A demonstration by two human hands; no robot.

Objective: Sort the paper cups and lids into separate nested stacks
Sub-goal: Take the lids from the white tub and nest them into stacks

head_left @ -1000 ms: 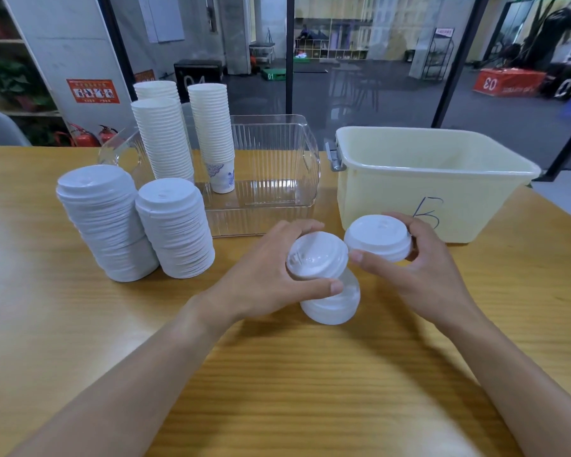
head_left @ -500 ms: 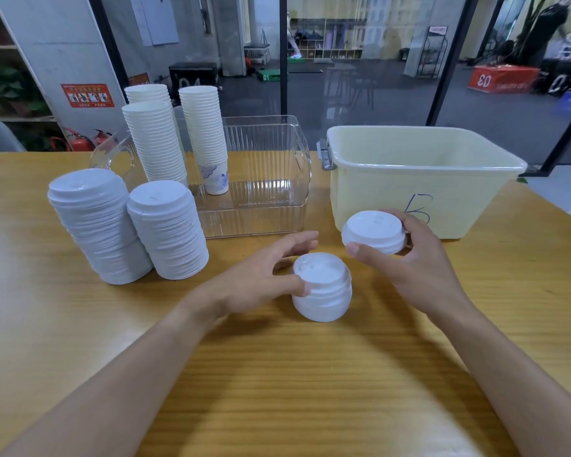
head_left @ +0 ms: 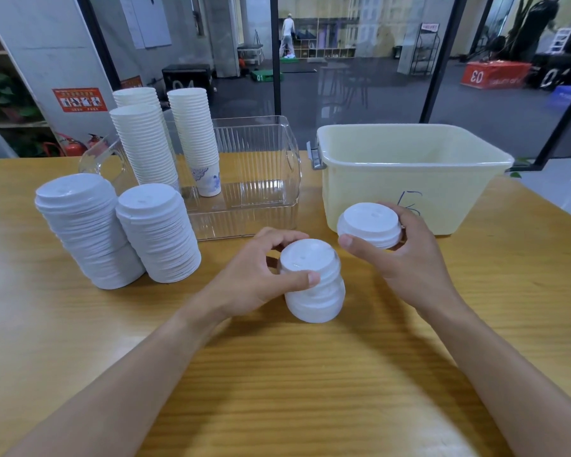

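A short stack of white lids (head_left: pixel 314 291) stands on the wooden table at the centre. My left hand (head_left: pixel 254 278) grips its top between thumb and fingers. To the right, my right hand (head_left: pixel 406 258) holds a few nested white lids (head_left: pixel 370 224) just above the table. Two tall leaning lid stacks (head_left: pixel 80 225) (head_left: pixel 159 232) stand at the left. Three tall stacks of white paper cups (head_left: pixel 145 143) (head_left: pixel 193 133) rise inside a clear plastic bin (head_left: pixel 261 192) behind them.
A pale yellow tub (head_left: pixel 409 179) marked with a blue letter stands at the back right, close behind my right hand. A glass wall runs behind the table. Bare wooden tabletop (head_left: pixel 294 390) lies in front of me.
The short lid stack tilted in my left hand a second ago now stands upright on the table. My left hand loosened, then closed on its top again. My right hand stayed put.
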